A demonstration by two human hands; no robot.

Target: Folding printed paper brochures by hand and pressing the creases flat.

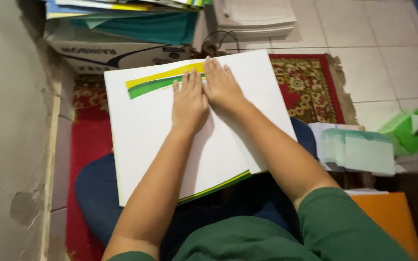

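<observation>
**Both palms flat on the folded white sheet**

So you're sitting with the big white card sheet [141, 140] on your lap, and everything else sits around that sheet. Your left hand [188, 104] and right hand [222, 87] lie side by side on it, fingers stretched flat, gripping nothing, pressing right where one flap folds over the other. Looks to me like you're mid-crease. The next move probably calls for firm, even pressure along the fold so the edges stay lined up.

The yellow-green stripe [163, 81] peeks out just left of your fingertips. Right of the sheet: a pale green paper stack [364, 152]. Underneath, the red patterned rug [310, 87]. Beyond the far edge, a cardboard box [117, 53] and a white plastic drawer unit [255, 17].
</observation>
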